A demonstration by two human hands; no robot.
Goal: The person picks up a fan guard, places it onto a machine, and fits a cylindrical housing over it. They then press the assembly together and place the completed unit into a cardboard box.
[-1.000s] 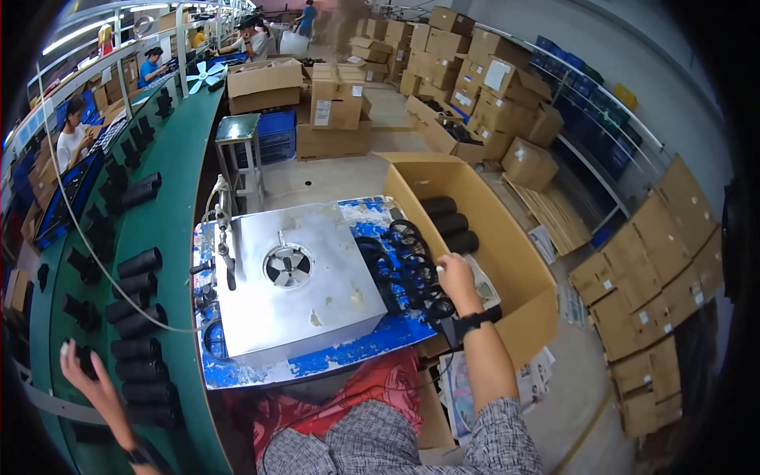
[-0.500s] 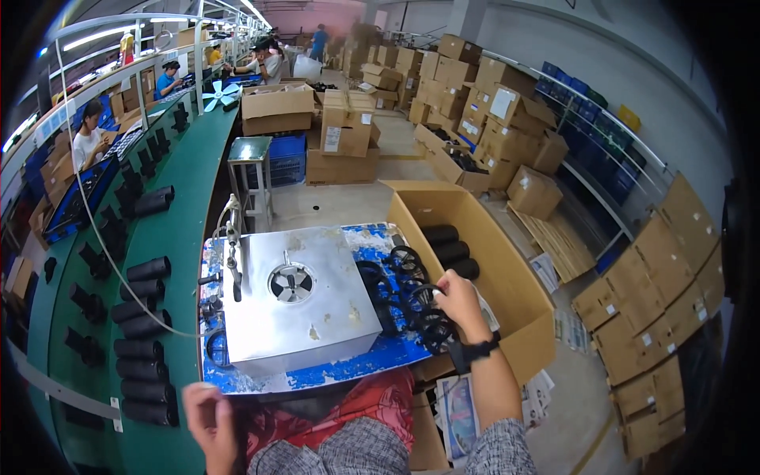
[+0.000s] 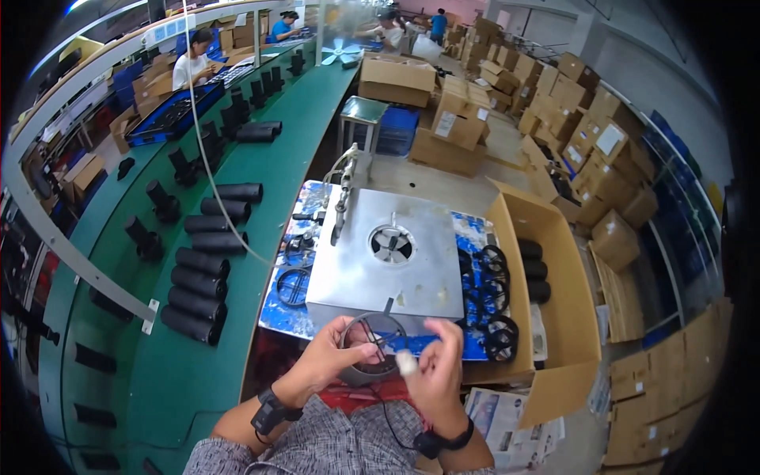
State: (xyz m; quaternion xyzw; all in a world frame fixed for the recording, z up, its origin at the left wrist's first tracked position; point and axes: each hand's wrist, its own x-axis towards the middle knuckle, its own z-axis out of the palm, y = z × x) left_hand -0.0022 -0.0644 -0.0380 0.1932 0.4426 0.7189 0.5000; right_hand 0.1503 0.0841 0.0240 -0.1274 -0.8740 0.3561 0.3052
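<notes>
My left hand (image 3: 339,353) grips a dark round ring-shaped part with thin inner spokes (image 3: 362,375) by its left side, in front of a silver metal box (image 3: 340,277). Just right of the ring is my right hand (image 3: 437,366), its fingers partly bent and apart, with nothing visible in them. A white cover wraps one of its fingertips. The box has a round opening with a bladed metal insert (image 3: 392,245) in its top. A lever clamp (image 3: 343,186) stands at the box's left edge. More black spoked rings (image 3: 500,336) lie to its right.
A worn blue-and-white board (image 3: 281,317) lies under the box. On the right stands an open carton (image 3: 582,348) with black cylinders (image 3: 535,271). The green bench (image 3: 170,392) on the left bears several black tubes (image 3: 202,282). A thin hose (image 3: 212,178) hangs across it.
My right hand has moved left from the pile of rings to the front of the box. The ring is now in my left hand, which has come up and right. The view has shifted left.
</notes>
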